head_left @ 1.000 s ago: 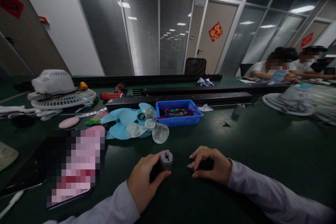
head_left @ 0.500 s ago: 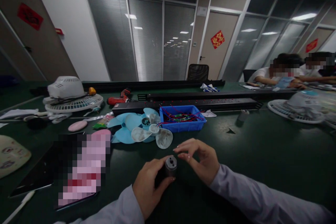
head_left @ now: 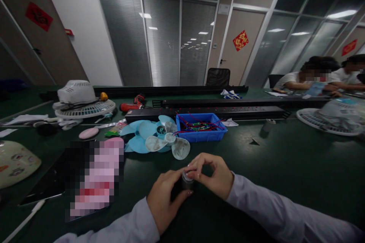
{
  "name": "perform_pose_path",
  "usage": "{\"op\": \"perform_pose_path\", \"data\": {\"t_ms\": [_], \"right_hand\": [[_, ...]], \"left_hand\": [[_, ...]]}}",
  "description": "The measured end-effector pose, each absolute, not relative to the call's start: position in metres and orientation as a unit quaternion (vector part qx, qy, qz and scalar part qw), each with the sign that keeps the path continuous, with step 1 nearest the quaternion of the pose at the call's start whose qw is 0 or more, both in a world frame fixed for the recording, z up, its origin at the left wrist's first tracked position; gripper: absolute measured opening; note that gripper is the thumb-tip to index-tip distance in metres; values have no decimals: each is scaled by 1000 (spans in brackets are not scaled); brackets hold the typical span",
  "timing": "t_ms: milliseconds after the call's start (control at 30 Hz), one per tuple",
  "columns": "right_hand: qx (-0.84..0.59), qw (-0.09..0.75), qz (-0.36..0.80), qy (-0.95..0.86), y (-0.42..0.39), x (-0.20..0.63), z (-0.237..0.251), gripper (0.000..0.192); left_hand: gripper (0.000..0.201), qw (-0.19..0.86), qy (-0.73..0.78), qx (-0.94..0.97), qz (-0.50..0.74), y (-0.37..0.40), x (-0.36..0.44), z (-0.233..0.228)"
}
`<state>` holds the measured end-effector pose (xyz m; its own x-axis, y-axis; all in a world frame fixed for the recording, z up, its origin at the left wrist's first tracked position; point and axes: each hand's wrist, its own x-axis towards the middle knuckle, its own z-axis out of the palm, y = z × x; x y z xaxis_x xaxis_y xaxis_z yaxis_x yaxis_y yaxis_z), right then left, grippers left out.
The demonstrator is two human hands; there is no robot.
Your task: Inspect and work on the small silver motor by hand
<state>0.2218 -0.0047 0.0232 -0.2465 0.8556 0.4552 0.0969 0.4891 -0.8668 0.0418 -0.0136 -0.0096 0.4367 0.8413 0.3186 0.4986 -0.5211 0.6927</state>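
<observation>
A small grey metal motor [head_left: 187, 180] stands upright on the dark green table [head_left: 285, 159] close in front of me. My left hand [head_left: 164, 199] is wrapped around its side. My right hand [head_left: 212, 174] rests its pinched fingertips on the motor's top end. Whether something small sits between those fingertips cannot be told. Just beyond lie a white fan blade [head_left: 168, 142] on top of a light blue fan blade [head_left: 141, 136].
A blue bin [head_left: 201, 134] of wires and circuit boards sits behind the blades. Fan grilles [head_left: 84, 108] and a red drill [head_left: 134, 103] lie left, a blurred pink-screened device [head_left: 94, 176] near left. Black power strips [head_left: 216, 112] cross the table. Two other people sit far right.
My right hand lifted off the table, moved left, and now pinches down on the top of the motor. My left hand kept its grip on the motor.
</observation>
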Motion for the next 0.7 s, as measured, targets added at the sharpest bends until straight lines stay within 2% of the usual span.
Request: {"op": "perform_pose_path", "data": {"t_ms": [267,533,700], "right_hand": [[-369,503,417,-661,-4,218,26,34],[-392,526,349,-670,-6,214,24,36],[-348,571,337,-663,-8,225,20,39]], "left_hand": [[45,263,409,818,307,-12,41,-7],[43,263,397,822,313,-13,41,-4],[41,261,398,824,309,-14,41,-2]]}}
